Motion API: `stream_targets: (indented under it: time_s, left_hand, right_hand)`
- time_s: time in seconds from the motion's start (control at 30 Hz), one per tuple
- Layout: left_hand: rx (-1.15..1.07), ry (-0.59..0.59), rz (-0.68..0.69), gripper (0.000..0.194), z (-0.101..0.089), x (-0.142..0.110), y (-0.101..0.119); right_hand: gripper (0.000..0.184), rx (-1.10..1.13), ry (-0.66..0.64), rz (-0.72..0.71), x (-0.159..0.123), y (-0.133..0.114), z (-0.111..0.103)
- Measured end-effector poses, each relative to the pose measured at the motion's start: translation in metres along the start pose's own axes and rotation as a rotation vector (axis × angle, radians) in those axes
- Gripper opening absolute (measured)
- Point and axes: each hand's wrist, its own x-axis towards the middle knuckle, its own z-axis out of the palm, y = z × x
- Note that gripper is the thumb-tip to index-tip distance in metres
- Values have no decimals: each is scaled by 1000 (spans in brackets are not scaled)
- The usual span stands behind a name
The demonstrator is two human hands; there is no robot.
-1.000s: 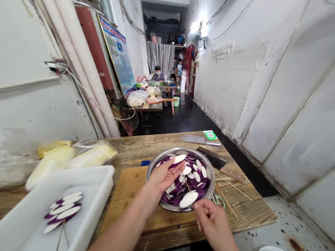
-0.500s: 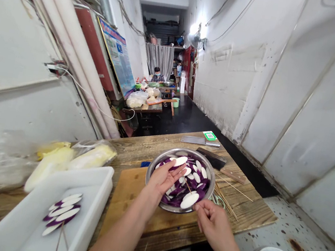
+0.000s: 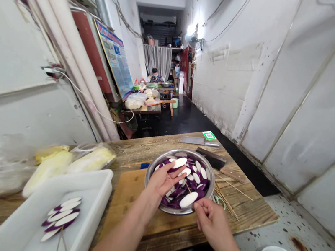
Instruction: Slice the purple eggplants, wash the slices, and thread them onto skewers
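Note:
A steel bowl (image 3: 209,172) on the wooden table holds several purple-skinned white eggplant slices (image 3: 195,176). My left hand (image 3: 163,180) reaches into the bowl and pinches one oval slice (image 3: 180,162) between thumb and fingers. My right hand (image 3: 212,222) is closed at the bowl's near rim, holding a thin bamboo skewer that carries a white slice (image 3: 188,199). The skewer's tail sticks out below my right wrist.
A white tray (image 3: 92,198) at left holds a finished eggplant skewer (image 3: 60,216). A cutting board (image 3: 127,191) lies under the bowl. Loose skewers (image 3: 228,192) and a cleaver (image 3: 213,159) lie at right. Bagged vegetables (image 3: 63,160) sit at left. A person sits far down the corridor.
Both hands stay almost in place at the bowl. The left hand's fingers have shifted slightly around the slice; the view has drifted a little.

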Motion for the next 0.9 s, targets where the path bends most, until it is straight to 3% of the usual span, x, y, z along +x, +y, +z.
stream_targets:
  time_s: [0.9]
  left_hand:
    - [79,-1,11,6,8,-20,3]
  right_hand:
    - [27,-292,109,-199,-3,-11,3]
